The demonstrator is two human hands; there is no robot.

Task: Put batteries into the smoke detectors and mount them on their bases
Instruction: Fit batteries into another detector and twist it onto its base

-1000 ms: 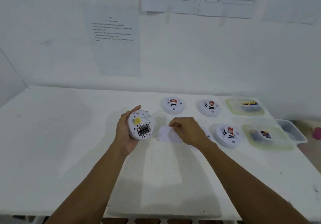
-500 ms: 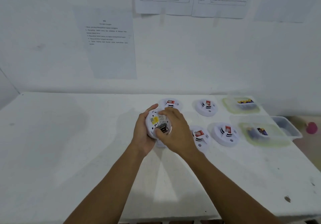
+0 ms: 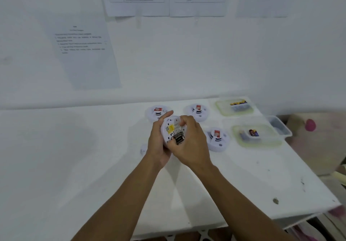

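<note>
- Far left of the action, a small white piece (image 3: 143, 150) lies on the bench (image 3: 74, 156), just beside the left wrist — possibly a base, too blurred to say.
- Left hand (image 3: 156, 143) is clamped around the smoke detector (image 3: 173, 130), cupping its rim and holding it up off the bench, underside facing the camera.
- In that underside, a yellow label and dark batteries (image 3: 178, 138) sit in the compartment.
- Right hand (image 3: 189, 143) is closed over the detector's right edge, thumb pressing at the batteries.
- Judging by this, the battery step is finishing; next it wants the base lined up on the back and twisted home.
- Further right, three detectors wait face-up: two at the back (image 3: 158, 112) (image 3: 197, 111), one nearer (image 3: 217, 139).
- Rightmost, trays (image 3: 257, 135) hold spare batteries.
</note>
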